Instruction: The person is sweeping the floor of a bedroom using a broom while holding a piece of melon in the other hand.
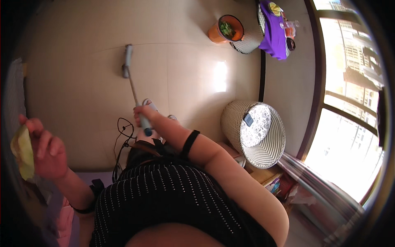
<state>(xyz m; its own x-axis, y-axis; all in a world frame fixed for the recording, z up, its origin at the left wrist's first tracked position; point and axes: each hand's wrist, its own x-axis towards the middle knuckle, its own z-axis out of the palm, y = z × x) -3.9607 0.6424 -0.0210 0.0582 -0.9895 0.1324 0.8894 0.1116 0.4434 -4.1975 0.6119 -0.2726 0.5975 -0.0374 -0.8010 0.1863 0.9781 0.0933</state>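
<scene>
Blue-grey grip of a long-handled mop (145, 122) — enclosed by the right hand (142, 113), fingers wrapped fully round it. Shaft runs up and away from the hand across the tiled floor (86, 82); flat pale mop head (126, 61) lies on the tiles at the far end, near a grout line.

Left hand (46, 150): raised at the left edge of view, fingers partly curled, thumb and fingertips pinching a yellowish-green cloth (22, 152) that hangs down beside the palm. Dark band at each wrist or forearm.

Worn garment: black top with rows of small pale dots (164, 197), filling the lower middle. A thin black cord (122, 136) loops from the chest over the floor just below the right hand.

Right of the right forearm: woven pale basket-like stool (232, 123) with a lacy white top, a small dark rectangular item (248, 120) resting on it.

Far end of floor: orange bucket (216, 33) holding something green, just beside a second woven piece (249, 41) draped in purple cloth (273, 35) with small items on top — too small to identify.

Right edge: large bright window with dark frame (319, 74); a shiny metal rail (317, 185) beneath it.
</scene>
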